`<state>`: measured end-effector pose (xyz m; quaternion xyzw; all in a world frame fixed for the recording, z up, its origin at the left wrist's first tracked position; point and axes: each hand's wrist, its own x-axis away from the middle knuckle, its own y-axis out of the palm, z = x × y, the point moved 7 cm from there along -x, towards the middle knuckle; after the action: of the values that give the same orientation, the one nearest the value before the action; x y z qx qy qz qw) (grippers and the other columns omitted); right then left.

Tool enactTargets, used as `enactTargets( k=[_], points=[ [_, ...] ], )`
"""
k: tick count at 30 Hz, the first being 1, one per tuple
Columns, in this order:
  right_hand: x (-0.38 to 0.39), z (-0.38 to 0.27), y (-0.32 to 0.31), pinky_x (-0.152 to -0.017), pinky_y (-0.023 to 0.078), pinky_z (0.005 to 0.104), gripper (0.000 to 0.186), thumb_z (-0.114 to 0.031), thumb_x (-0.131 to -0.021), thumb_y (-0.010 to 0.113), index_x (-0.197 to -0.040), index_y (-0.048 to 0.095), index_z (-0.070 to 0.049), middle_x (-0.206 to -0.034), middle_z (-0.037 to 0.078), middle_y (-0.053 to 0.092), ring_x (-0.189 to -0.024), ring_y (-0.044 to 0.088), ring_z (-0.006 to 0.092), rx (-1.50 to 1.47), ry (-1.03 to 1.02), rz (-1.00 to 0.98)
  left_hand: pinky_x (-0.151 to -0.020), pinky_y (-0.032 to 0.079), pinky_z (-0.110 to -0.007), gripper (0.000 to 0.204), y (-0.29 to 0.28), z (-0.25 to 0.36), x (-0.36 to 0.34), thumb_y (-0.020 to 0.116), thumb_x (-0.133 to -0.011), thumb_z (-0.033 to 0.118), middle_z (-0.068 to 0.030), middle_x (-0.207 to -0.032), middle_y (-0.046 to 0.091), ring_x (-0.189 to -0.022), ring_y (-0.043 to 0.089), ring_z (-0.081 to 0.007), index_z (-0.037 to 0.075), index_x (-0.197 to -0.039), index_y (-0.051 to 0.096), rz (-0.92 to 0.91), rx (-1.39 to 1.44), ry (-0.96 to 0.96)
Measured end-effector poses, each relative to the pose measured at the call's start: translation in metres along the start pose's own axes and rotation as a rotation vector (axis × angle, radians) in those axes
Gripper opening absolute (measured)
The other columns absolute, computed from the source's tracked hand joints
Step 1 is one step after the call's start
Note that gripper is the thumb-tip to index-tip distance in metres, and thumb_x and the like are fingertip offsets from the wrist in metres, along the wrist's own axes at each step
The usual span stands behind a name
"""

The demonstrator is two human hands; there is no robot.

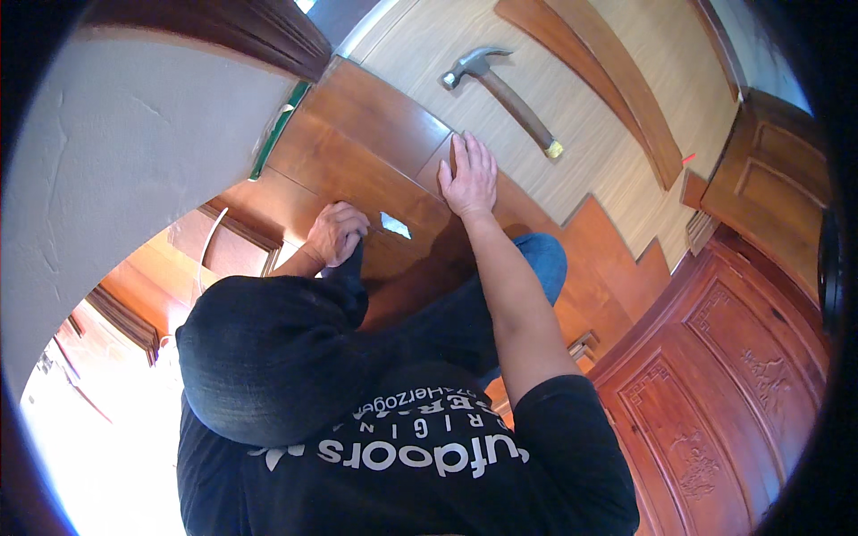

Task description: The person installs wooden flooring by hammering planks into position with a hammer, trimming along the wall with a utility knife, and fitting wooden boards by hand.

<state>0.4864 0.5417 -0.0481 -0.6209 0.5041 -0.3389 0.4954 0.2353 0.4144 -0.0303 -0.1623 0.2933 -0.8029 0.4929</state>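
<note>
My right hand (471, 177) lies open and flat, fingers stretched forward, at the far edge of the reddish-brown floorboards (357, 161). Beyond its fingertips, a claw hammer (514, 103) with a dark head and wooden handle rests on the pale wood-grain surface (429, 54). Nearer to me and further left, my left hand (338, 234) is closed with its fingers curled under, low over the boards beside my bent leg. Whatever those fingers hold, if anything, is hidden. A small bright whitish patch (394, 225) shows on the board between my hands; I cannot tell what it is.
A long loose brown plank (617, 71) lies beyond the hammer. A grey wall (134, 134) with a green strip (279, 129) at its corner stands to the left. Stacked boards (223, 241) sit behind it. Carved reddish wooden panels (715, 384) stand at the right.
</note>
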Motion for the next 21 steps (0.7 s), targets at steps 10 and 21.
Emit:
enactTargets(
  k=[10,21],
  points=[
    [0.002,0.004,0.001,-0.121,0.032,0.0518,0.062,-0.038,-0.094,0.063,-0.149,0.052,-0.013,-0.153,0.015,0.049,-0.143,0.043,0.0347,-0.067,0.048,-0.071,-0.087,0.051,-0.043,0.013,0.011,-0.012,0.009,0.065,-0.074,0.004,-0.0038,-0.101,0.073,-0.098,0.066,-0.0294,0.014,-0.082,0.068,0.054,0.065,0.052],
    [0.007,0.006,-0.016,-0.121,0.033,0.0503,0.059,-0.034,-0.092,0.067,-0.145,0.055,-0.012,-0.149,0.016,0.053,-0.141,0.046,0.0342,-0.143,0.055,0.012,-0.089,0.052,-0.046,0.014,0.008,0.007,-0.002,0.064,-0.071,0.003,-0.0074,-0.1,0.074,-0.099,0.065,-0.0314,0.011,-0.081,0.068,0.025,0.039,0.032]
  ],
)
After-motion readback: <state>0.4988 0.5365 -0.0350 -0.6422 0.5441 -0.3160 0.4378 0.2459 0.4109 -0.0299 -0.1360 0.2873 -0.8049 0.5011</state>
